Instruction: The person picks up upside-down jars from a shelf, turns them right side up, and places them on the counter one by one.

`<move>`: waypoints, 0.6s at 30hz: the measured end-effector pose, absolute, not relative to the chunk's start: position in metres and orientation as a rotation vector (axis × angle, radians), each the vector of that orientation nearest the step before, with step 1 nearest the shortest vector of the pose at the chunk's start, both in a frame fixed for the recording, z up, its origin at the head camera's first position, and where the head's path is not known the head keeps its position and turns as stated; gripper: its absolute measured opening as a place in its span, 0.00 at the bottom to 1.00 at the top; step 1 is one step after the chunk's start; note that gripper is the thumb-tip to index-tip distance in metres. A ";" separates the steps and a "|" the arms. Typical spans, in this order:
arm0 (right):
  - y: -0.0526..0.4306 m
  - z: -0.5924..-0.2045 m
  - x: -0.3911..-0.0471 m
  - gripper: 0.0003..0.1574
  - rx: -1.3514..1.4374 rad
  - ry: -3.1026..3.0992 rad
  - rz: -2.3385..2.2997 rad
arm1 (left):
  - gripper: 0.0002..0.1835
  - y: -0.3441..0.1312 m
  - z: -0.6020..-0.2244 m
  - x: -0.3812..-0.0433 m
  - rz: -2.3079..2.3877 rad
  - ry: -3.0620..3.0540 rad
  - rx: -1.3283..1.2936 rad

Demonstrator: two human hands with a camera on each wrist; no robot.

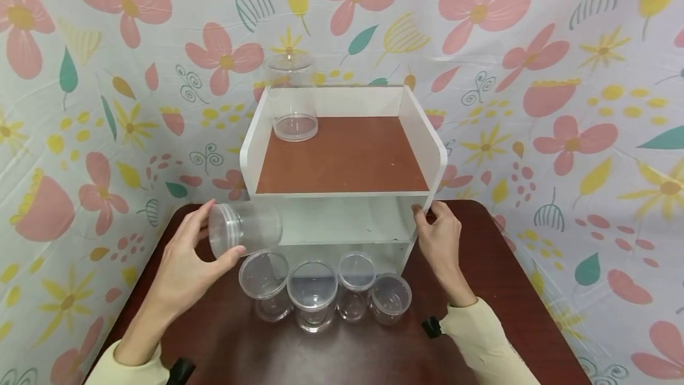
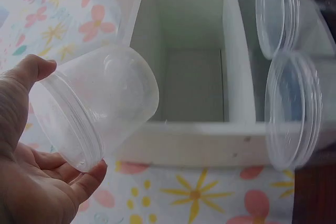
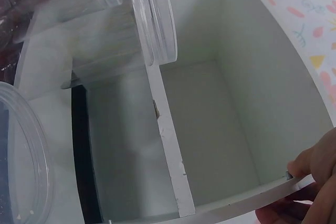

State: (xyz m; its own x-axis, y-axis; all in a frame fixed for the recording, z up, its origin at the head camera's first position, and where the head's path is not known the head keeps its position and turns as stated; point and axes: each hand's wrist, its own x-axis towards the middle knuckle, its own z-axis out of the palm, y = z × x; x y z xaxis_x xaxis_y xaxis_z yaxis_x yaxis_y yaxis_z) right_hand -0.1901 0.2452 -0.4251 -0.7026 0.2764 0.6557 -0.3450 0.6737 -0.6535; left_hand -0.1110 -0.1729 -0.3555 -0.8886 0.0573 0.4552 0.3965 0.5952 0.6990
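Observation:
My left hand (image 1: 181,272) grips a clear plastic jar (image 1: 259,227) around its lid end. The jar lies sideways in the air, its base toward the white shelf unit (image 1: 424,129), in front of the unit's left side. In the left wrist view the fingers and thumb curl round the lid of this jar (image 2: 113,98), beside the middle compartment. At the opposite side, my right hand (image 1: 440,239) pinches the front edge of the unit's right side panel between thumb and fingers. The right wrist view has the thumb (image 3: 302,166) on the inner face of that panel.
A tall clear jar (image 1: 296,126) stands on the brown top shelf (image 1: 347,165), back left. Several lidded clear jars, among them a large one (image 1: 312,290) and a short one (image 1: 390,299), stand on the dark wooden table (image 1: 320,361) before the unit. A flowered cloth (image 1: 572,141) hangs behind.

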 end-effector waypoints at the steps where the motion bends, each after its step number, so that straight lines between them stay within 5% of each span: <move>1: 0.245 -0.425 -0.190 0.06 0.055 -2.114 1.026 | 0.49 -0.177 -0.354 -0.111 -1.196 -2.444 -0.356; 18: 0.244 -0.424 -0.189 0.07 0.051 -2.118 1.015 | 0.51 -0.233 -0.340 -0.114 -0.922 -2.656 -0.151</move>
State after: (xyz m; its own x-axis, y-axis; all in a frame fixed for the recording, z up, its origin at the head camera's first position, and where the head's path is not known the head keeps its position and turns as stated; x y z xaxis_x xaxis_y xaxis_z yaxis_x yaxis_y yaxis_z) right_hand -0.1891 0.2440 -0.4240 -0.7014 0.2744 0.6579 -0.3411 0.6812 -0.6477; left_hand -0.1136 -0.2331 -0.3398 -0.9418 -0.0061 0.3360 0.2035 0.7854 0.5846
